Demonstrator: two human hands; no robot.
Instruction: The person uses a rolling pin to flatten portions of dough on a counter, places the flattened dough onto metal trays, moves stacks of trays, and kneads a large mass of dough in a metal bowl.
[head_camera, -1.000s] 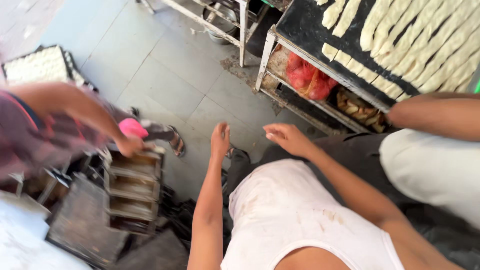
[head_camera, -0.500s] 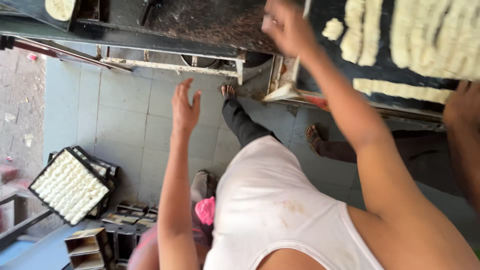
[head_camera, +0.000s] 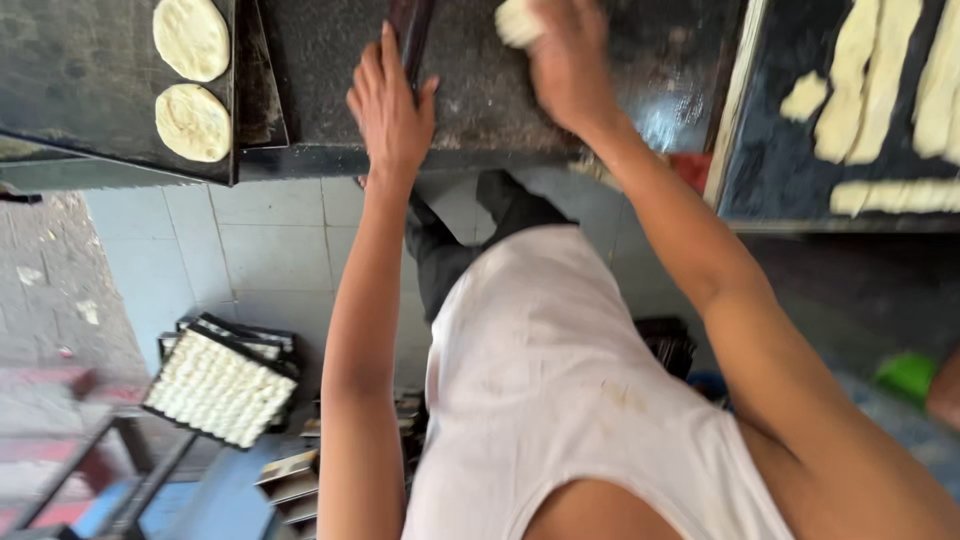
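Observation:
My left hand (head_camera: 390, 100) rests flat on the dark worktop (head_camera: 560, 90), fingers apart, touching a dark rolling pin (head_camera: 410, 35) that runs to the top edge. My right hand (head_camera: 565, 55) is closed around a pale lump of dough (head_camera: 518, 22) above the same worktop. Two flattened round dough discs (head_camera: 190, 80) lie on a dark tray at the top left. Strips of dough (head_camera: 880, 90) lie on a black tray (head_camera: 770, 150) at the top right.
Below the worktop is a pale tiled floor (head_camera: 260, 250). A black tray filled with several small dough pieces (head_camera: 220, 385) sits on stacked trays at the lower left. Metal tins (head_camera: 290, 475) stand near it. A green object (head_camera: 905, 375) shows at the right edge.
The view has swung up from the floor to the worktop. Both hands have moved up onto it; the right hand has taken a lump of dough and the left has reached the rolling pin.

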